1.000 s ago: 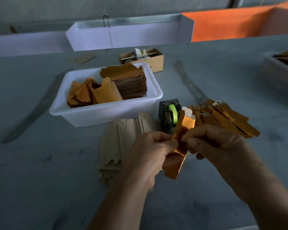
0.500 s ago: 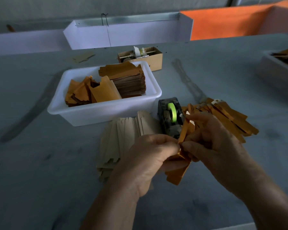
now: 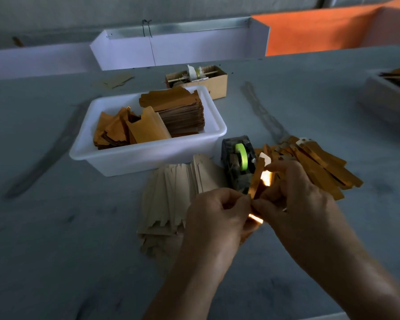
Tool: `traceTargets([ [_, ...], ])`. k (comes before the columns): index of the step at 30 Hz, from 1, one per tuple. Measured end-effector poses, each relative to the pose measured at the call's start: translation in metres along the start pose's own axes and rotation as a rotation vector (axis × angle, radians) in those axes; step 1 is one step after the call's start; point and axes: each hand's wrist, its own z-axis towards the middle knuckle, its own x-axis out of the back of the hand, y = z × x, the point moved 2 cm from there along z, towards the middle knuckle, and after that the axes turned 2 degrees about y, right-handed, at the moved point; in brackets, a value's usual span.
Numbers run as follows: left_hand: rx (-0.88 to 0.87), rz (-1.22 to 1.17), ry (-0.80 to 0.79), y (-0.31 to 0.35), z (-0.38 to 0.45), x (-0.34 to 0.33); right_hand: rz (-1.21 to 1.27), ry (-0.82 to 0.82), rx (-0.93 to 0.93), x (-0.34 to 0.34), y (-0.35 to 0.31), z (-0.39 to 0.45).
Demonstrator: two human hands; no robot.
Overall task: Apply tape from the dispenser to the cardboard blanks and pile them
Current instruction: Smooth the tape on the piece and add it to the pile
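Both hands meet over the desk [image 3: 56, 239], just in front of the tape dispenser [image 3: 238, 165]. Left hand [image 3: 214, 218] and right hand [image 3: 293, 202] both have fingers curled, pinching one folded orange cardboard blank [image 3: 259, 179] between them; blank stands roughly upright, top end just beside the dispenser's green tape roll [image 3: 242, 157], lower end hidden behind the hands. Pile of orange blanks [image 3: 319, 162] fans out on the desk to the right of the dispenser, partly behind the right hand. Pale blanks [image 3: 171, 199] fanned out left of the dispenser, in front of the white tub [image 3: 148, 155], which holds more orange blanks: one neat stack, one loose heap. Small cardboard box [image 3: 215, 83] behind the tub.
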Motion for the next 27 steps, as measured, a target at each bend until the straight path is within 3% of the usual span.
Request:
traceTargets([
  [3, -0.062, 0.055, 0.043, -0.003, -0.005, -0.005, -0.060, 0.034, -0.046, 0.001, -0.001, -0.002],
  [9, -0.015, 0.028, 0.064, -0.005, -0.006, 0.001, -0.218, -0.011, -0.065, 0.007, 0.002, -0.001],
  [11, -0.012, 0.046, 0.045, -0.003, -0.006, 0.002, -0.020, -0.049, -0.076, 0.004, 0.008, 0.000],
  [15, 0.003, 0.008, 0.053, -0.003, -0.003, 0.001, 0.578, -0.197, -0.310, -0.011, 0.021, -0.002],
  [19, 0.123, -0.033, -0.014, -0.011, -0.001, 0.004, 0.624, -0.198, -0.297, -0.017, 0.023, -0.003],
  [21, 0.100, 0.020, -0.045, -0.012, 0.002, 0.006, 0.627, -0.204, -0.271, -0.017, 0.025, -0.002],
  [23, -0.025, 0.207, 0.018, -0.012, 0.005, 0.008, 0.625, -0.184, -0.272, -0.012, 0.031, 0.004],
  [25, -0.205, 0.641, 0.215, -0.010, 0.014, 0.014, 0.518, -0.063, -0.256, -0.003, 0.043, 0.016],
  [27, -0.245, 1.059, 0.382, -0.010, 0.023, 0.018, 0.277, 0.112, -0.184, 0.007, 0.056, 0.030],
])
